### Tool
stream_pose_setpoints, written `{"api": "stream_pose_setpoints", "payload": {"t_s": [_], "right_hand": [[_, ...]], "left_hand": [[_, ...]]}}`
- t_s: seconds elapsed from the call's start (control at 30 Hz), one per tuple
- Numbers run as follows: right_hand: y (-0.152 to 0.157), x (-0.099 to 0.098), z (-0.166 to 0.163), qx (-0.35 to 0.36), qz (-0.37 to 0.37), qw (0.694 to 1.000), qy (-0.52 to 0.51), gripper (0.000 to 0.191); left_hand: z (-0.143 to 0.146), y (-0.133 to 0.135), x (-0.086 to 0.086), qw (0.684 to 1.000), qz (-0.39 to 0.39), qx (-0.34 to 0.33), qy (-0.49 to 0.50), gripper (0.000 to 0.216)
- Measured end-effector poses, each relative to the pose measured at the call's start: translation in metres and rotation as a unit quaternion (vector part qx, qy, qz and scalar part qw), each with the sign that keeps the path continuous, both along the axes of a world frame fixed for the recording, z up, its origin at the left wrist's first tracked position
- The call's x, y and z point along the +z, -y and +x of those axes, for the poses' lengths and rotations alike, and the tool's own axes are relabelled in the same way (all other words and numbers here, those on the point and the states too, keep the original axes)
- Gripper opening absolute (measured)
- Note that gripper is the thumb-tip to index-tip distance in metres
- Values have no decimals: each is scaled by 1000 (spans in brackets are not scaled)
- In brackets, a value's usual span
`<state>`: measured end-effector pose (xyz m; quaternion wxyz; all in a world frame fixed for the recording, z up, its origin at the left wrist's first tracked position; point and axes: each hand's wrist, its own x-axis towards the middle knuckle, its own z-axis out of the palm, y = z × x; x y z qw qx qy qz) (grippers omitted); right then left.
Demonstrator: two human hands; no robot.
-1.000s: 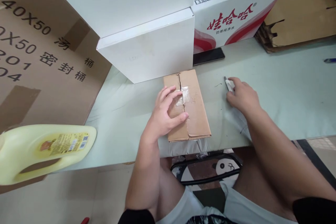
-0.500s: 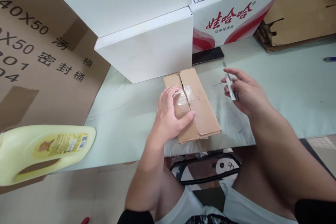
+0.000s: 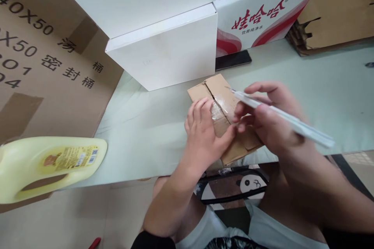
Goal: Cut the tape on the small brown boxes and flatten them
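A small brown cardboard box (image 3: 217, 93) with clear tape across its centre seam lies on the pale green table (image 3: 140, 132) near the front edge, turned at an angle. My left hand (image 3: 204, 134) lies flat on its left half, fingers together, pressing it down. My right hand (image 3: 264, 118) is closed round a long white pen-like tool (image 3: 292, 122), held over the box with its tip (image 3: 235, 93) close to the taped seam. The right part of the box is hidden behind my right hand.
White boxes (image 3: 166, 50) are stacked just behind the small box. A red-and-white printed carton (image 3: 263, 15) and a black phone (image 3: 233, 60) sit behind at right. A large brown carton (image 3: 43, 58) stands at left, a yellow jug (image 3: 49, 163) lies before it. Flattened cardboard (image 3: 339, 11) lies far right.
My right hand picked the white tool up from the table and brought it left over the box. The box turned clockwise under my left hand and slid slightly right.
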<state>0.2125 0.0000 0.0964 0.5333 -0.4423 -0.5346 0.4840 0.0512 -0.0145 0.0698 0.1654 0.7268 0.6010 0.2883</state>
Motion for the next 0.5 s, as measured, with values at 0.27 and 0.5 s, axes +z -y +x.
{"api": "stream_pose_setpoints", "payload": {"t_s": [0.27,0.5], "right_hand": [[-2,2,-3,-4,91,955,281,18],[-3,0,-5,-38,48,947,314,11]], "left_hand": [[-7,0,2,999,-29,-7,-13,69],[-12,0,9,998,-60,-3,-30,66]]}}
